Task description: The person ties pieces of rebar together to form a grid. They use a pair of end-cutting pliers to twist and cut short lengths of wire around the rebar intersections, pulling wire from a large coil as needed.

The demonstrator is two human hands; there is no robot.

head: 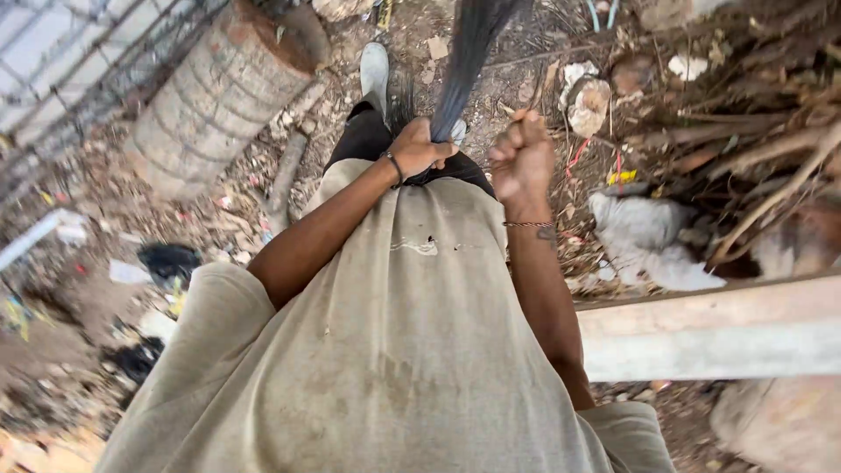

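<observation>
Looking down your own body: your left hand (419,149) is wrapped around a dark, blurred handle (464,52) that rises away from you. Your right hand (522,158) is a closed fist just beside it, apart from the handle; whether it holds anything is unclear. A concrete cylinder (215,96) lies beyond your left hand. A firmer two-handed hold would likely steady the handle.
</observation>
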